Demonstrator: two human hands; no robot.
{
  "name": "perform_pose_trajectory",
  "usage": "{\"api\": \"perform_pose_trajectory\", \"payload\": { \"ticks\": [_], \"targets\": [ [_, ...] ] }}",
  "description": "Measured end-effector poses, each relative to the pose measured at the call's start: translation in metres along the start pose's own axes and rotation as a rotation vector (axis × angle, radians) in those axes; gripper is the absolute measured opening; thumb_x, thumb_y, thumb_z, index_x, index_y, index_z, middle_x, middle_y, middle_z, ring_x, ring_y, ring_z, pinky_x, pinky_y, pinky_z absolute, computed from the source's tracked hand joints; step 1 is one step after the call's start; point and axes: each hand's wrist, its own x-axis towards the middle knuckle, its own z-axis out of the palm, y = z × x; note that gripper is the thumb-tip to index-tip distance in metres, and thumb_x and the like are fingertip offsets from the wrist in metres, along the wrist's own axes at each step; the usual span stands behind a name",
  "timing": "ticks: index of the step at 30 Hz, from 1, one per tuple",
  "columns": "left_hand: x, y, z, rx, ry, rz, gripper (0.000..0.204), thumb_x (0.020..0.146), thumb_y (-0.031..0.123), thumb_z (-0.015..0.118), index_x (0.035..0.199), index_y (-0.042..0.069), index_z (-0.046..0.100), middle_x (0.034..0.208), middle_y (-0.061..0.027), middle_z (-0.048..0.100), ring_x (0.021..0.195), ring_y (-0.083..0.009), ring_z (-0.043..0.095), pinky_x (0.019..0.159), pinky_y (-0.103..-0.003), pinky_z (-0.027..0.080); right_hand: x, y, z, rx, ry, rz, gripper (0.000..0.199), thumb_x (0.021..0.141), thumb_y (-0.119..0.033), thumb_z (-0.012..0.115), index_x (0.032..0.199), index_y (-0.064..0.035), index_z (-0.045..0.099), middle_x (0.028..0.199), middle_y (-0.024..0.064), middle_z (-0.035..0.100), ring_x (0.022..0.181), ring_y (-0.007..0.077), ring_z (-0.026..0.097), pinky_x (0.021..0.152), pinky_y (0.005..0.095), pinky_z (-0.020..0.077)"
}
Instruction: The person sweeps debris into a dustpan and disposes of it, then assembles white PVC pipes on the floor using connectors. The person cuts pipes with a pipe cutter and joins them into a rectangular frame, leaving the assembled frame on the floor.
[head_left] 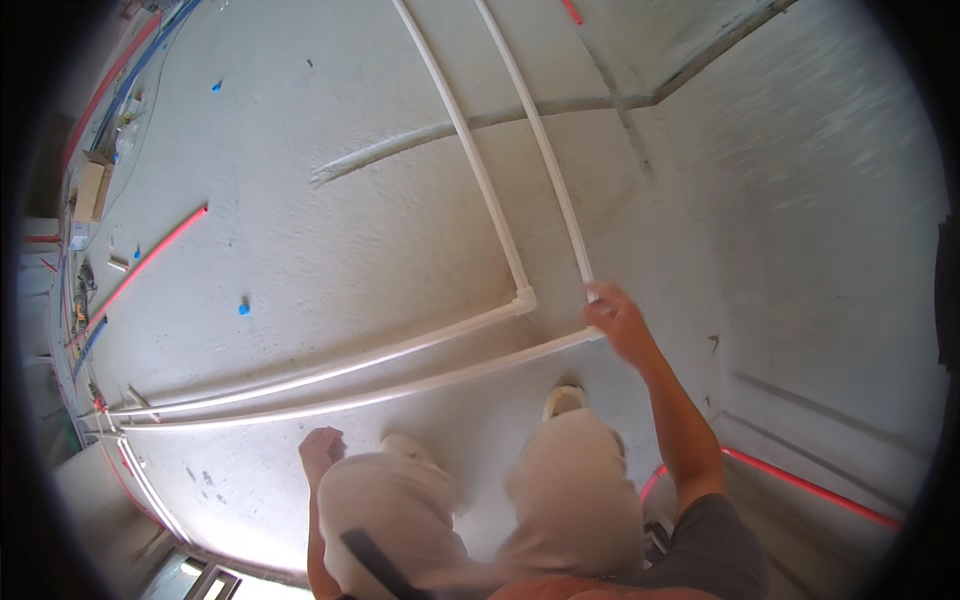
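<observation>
My right hand (622,325) is at the corner of the outer white pipe run, its fingers bent around the pipe where the long white pipe (555,170) meets the crosswise white pipe (430,382). The hand covers most of that corner. Just inside it, a white elbow fitting (525,300) joins the inner long pipe (463,130) to the inner crosswise pipe (350,367). Beside my left knee, my left hand (320,452) is curled closed, apart from the pipes. Whatever may be inside its fingers is hidden.
A wall (830,250) rises on the right, with a red pipe (810,485) along its lower part. Another red pipe (150,260) and a cardboard box (91,191) lie at the left. Blue caps (244,309) dot the grey floor (300,240), which has a groove (400,145) cut in it.
</observation>
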Motion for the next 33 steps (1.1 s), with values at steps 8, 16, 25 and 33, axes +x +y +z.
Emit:
{"api": "perform_pose_trajectory", "payload": {
  "ticks": [8, 16, 25, 33],
  "targets": [
    [-0.254, 0.166, -0.059, 0.198, -0.508, -0.159, 0.05, 0.099, 0.031, 0.063, 0.141, 0.004, 0.059, 0.137, -0.0181, 0.065, 0.127, -0.0291, 0.061, 0.111, -0.04, 0.045, -0.264, -0.228, -0.027, -0.651, -0.555, -0.371, 0.046, 0.097, -0.035, 0.065, 0.137, -0.0115, 0.063, 0.149, 0.0155, 0.053, 0.146, 0.0356, 0.04, 0.12, 0.0509, 0.0337],
    [-0.482, 0.264, -0.075, 0.939, -0.681, -0.01, 0.072, 0.093, 0.056, 0.066, 0.144, 0.005, 0.056, 0.148, -0.0202, 0.056, 0.136, -0.0375, 0.052, 0.114, -0.045, 0.041, -0.431, -0.207, -0.114, -0.774, -0.939, 0.143, 0.049, 0.105, -0.036, 0.051, 0.149, -0.0151, 0.053, 0.155, 0.019, 0.048, 0.144, 0.0376, 0.042, 0.119, 0.0523, 0.0349],
    [-0.591, 0.178, -0.139, 0.694, -0.102, 0.121, 0.046, 0.094, 0.045, 0.063, 0.13, 0.017, 0.066, 0.119, -0.0182, 0.069, 0.113, -0.0365, 0.068, 0.091, -0.046, 0.057, -0.347, -0.143, -0.185, -0.933, -1.1, -0.53, 0.043, 0.107, -0.031, 0.049, 0.146, -0.0139, 0.057, 0.153, 0.0175, 0.051, 0.139, 0.0352, 0.049, 0.116, 0.051, 0.0382],
    [-0.6, 0.022, -0.211, 0.716, -0.031, -0.245, 0.026, 0.097, 0.027, 0.059, 0.101, 0.01, 0.077, 0.091, -0.018, 0.074, 0.088, -0.0378, 0.075, 0.077, -0.047, 0.06, -0.263, -0.404, -0.084, -1.668, -1.275, -0.757, 0.031, 0.103, -0.02, 0.053, 0.129, -0.0132, 0.069, 0.134, 0.0103, 0.067, 0.113, 0.0337, 0.068, 0.091, 0.0475, 0.056]
  ]
}}
